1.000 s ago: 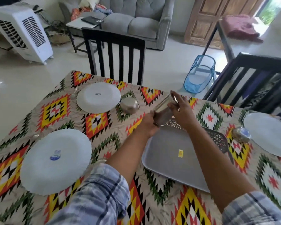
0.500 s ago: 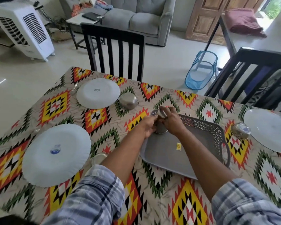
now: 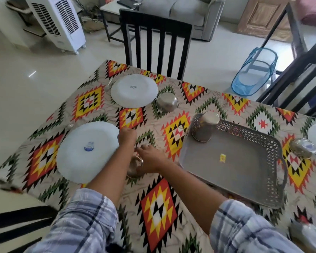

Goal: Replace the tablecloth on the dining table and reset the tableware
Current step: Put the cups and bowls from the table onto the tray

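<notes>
Half-way through resetting, judging by layout. Finding the small steel bowl (image 3: 133, 169) at 9 o'clock of the tray (image 3: 235, 179), beside the near plate (image 3: 88, 150) on the tablecloth (image 3: 159, 207). Judging it light, rigid, slippery; advising pinching the rim. Hovering the right hand (image 3: 150, 158) over it, fingers loosely spread, contact unclear. Curling the left hand (image 3: 127, 138) at the plate's rim, contents hidden.

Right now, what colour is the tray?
The tray is plain grey, with a perforated lattice rim. It shows best in the head view.
</notes>
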A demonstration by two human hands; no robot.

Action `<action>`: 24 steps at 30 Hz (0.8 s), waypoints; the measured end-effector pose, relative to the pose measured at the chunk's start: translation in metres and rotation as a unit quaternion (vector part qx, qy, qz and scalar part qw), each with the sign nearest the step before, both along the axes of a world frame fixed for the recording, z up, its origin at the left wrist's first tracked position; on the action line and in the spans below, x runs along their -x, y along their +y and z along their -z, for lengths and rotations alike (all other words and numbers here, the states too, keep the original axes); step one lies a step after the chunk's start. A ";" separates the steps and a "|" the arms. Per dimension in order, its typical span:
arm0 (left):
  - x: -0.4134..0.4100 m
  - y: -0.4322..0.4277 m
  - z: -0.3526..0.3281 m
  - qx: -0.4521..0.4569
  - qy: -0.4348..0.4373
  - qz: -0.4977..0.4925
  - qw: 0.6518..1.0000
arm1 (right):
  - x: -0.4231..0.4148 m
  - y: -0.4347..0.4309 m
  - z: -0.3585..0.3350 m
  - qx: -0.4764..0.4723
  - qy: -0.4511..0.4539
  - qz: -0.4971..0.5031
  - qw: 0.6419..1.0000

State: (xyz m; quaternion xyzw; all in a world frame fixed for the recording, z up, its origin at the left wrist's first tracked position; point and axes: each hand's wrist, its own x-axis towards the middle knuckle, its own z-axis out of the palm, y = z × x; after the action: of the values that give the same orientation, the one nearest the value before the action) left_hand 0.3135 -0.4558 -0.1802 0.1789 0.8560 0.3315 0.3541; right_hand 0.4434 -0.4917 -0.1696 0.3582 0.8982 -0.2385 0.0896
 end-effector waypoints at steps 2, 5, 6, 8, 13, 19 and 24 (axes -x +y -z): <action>0.011 -0.009 0.005 0.012 0.006 0.013 1.000 | 0.008 -0.018 0.024 -0.039 -0.011 -0.057 0.998; 0.021 -0.011 0.007 0.001 -0.014 0.033 0.999 | 0.010 -0.010 0.035 -0.063 0.032 -0.030 0.997; 0.024 -0.009 0.008 -0.009 -0.022 0.032 0.999 | 0.009 0.002 0.033 -0.020 0.071 0.024 0.997; 0.026 -0.004 0.002 -0.031 -0.052 0.035 0.998 | 0.006 0.029 0.016 0.157 0.237 0.186 0.940; -0.001 0.018 -0.030 -0.037 -0.368 0.073 0.926 | -0.001 0.088 -0.018 0.372 0.482 0.332 0.721; -0.017 0.066 -0.019 -0.114 -0.304 -0.035 0.945 | -0.002 0.168 -0.008 0.177 0.366 0.419 0.812; -0.013 0.077 -0.004 -0.102 -0.301 -0.082 0.944 | -0.003 0.225 0.006 -0.030 0.091 0.339 0.936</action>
State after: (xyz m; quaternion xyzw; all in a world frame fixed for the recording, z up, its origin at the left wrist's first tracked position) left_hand 0.3263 -0.3786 -0.1761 0.0352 0.6824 0.4837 0.5470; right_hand 0.4466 -0.2665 -0.1760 0.6204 0.7347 -0.2594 -0.0894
